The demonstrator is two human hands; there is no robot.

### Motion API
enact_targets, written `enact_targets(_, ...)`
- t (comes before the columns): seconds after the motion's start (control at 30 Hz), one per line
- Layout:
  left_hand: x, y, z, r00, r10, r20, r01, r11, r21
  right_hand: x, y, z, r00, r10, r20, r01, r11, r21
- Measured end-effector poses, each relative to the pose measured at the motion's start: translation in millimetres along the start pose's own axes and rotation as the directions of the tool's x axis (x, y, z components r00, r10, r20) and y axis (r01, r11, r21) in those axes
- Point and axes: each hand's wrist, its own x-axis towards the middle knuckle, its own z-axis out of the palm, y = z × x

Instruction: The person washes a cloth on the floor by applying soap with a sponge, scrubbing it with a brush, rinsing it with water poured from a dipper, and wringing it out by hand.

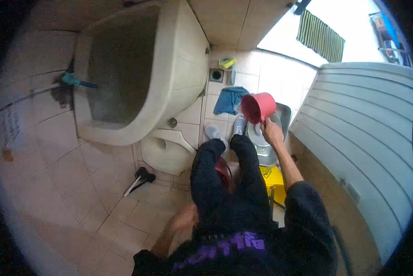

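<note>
My right hand (271, 132) is closed round the handle of a pink dipper (258, 106), whose mouth is tilted toward the left. Beneath the dipper lies a grey metal tub (285, 120) with pale containers in it. My left hand (185, 217) is low beside my left thigh, blurred, and its fingers cannot be made out. A blue cloth (228, 100) lies on the tiles in front of my shoes. Between my legs part of a red object (223, 172) shows. Just right of my right leg is a yellow object (271, 177).
A water-filled basin (176, 69) stands at the left, with a squat toilet (166, 152) beside it. A black brush (144, 175) is on the floor. Ahead are a floor drain (216, 75) and a small bowl (226, 63). A ribbed white door (353, 119) is at the right.
</note>
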Motion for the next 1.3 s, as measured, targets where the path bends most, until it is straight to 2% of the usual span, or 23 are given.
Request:
enact_targets(0.03,16.5,-3.8,-10.8,0.969,0.061,0.239,-0.129,0.951,0.281,15.2,9.5,16.2,1.0,0.006,0.018,-0.006,1.0,-0.018)
enact_targets(0.07,39.8,-13.4,-20.1,0.964,0.058,0.261,-0.129,0.956,0.264,30.9,17.1,33.8,0.999,0.016,0.044,-0.015,1.0,-0.017)
enact_targets(0.13,92.8,-28.0,-40.1,0.995,-0.067,0.069,0.059,0.992,0.112,58.7,30.1,68.7,1.0,0.02,-0.015,-0.019,0.999,0.035)
enact_targets(0.27,248.9,-45.8,-132.2,0.871,0.055,-0.488,-0.092,0.994,-0.052,107.7,47.3,121.3,0.995,0.104,0.005,-0.103,0.994,-0.039)
enact_targets(0.33,348.6,-89.6,-144.2,0.799,-0.001,-0.602,-0.112,0.982,-0.15,132.5,59.0,147.8,0.99,0.139,0.011,-0.138,0.99,-0.028)
enact_targets(0.4,428.1,-110.5,-166.8,0.804,-0.125,-0.581,0.036,0.986,-0.162,156.0,70.6,169.0,0.981,0.193,-0.002,-0.193,0.98,0.039)
enact_targets(0.47,511.0,-149.9,-171.6,0.766,-0.026,-0.642,-0.022,0.997,-0.067,175.0,90.2,195.9,0.981,0.191,-0.033,-0.19,0.981,0.039)
enact_targets(0.53,581.6,-175.0,-182.8,0.796,-0.084,-0.599,0.031,0.995,-0.099,196.0,97.2,201.9,0.986,0.123,-0.109,-0.111,0.987,0.114)
enact_targets(0.6,619.5,-163.7,-215.1,0.859,-0.209,-0.468,-0.038,0.885,-0.465,211.9,101.3,204.1,0.987,0.139,-0.086,-0.128,0.984,0.12)
enact_targets(0.67,630.0,-126.9,-243.9,0.875,-0.211,-0.436,-0.224,0.622,-0.751,225.4,111.3,209.5,0.963,0.248,0.111,-0.271,0.852,0.448)
enact_targets(0.7,638.3,-117.6,-249.6,0.904,-0.156,-0.398,-0.247,0.569,-0.784,228.1,116.7,216.4,0.962,0.254,0.102,-0.264,0.757,0.597)
enact_targets(0.8,634.3,-65.1,-273.4,0.92,-0.018,-0.392,-0.35,0.415,-0.84,237.0,113.5,220.6,0.926,0.304,0.222,-0.371,0.634,0.678)
enact_targets(0.83,635.8,-48.5,-271.8,0.876,-0.073,-0.476,-0.425,0.347,-0.836,237.6,116.6,232.8,0.968,0.238,0.081,-0.214,0.613,0.76)
enact_targets(0.87,639.2,-34.0,-273.7,0.823,-0.128,-0.553,-0.505,0.279,-0.817,236.6,108.6,222.1,0.933,0.285,0.221,-0.346,0.533,0.772)
enact_targets(0.9,644.7,-25.4,-279.8,0.754,-0.278,-0.595,-0.527,0.285,-0.801,238.7,103.6,215.3,0.947,0.247,0.205,-0.311,0.545,0.779)
enact_targets(0.93,645.3,-22.4,-286.9,0.746,-0.251,-0.617,-0.55,0.289,-0.783,240.0,102.0,211.6,0.958,0.214,0.188,-0.278,0.555,0.784)
enact_targets(1.0,642.2,-16.0,-310.2,0.555,-0.23,-0.799,-0.517,0.657,-0.549,251.9,106.2,204.9,0.995,0.097,0.017,-0.072,0.604,0.794)
enact_targets(1.07,637.3,-11.8,-328.6,0.441,-0.128,-0.888,-0.536,0.757,-0.375,268.8,117.7,188.5,0.994,0.06,0.091,-0.108,0.643,0.758)
enact_targets(1.13,630.9,-12.6,-345.5,0.304,0.212,-0.929,-0.438,0.897,0.061,284.3,123.0,180.0,0.992,0.061,-0.107,-0.009,0.902,0.432)
enact_targets(1.17,625.2,-7.4,-354.9,0.411,0.251,-0.876,-0.475,0.88,0.03,291.0,124.9,178.0,0.984,-0.035,-0.177,0.072,0.975,0.211)
enact_targets(1.2,616.9,0.5,-362.1,0.394,0.267,-0.88,-0.477,0.877,0.052,300.1,123.6,182.3,0.979,-0.041,-0.2,0.084,0.973,0.213)
enact_targets(1.27,611.0,14.6,-371.1,0.301,0.482,-0.823,-0.325,0.863,0.387,327.3,125.1,197.9,0.953,-0.26,-0.154,0.242,0.962,-0.126)
enact_targets(1.3,614.3,16.2,-372.2,0.323,0.525,-0.787,-0.306,0.845,0.438,342.3,122.9,206.0,0.981,-0.195,0.016,0.195,0.964,-0.181)
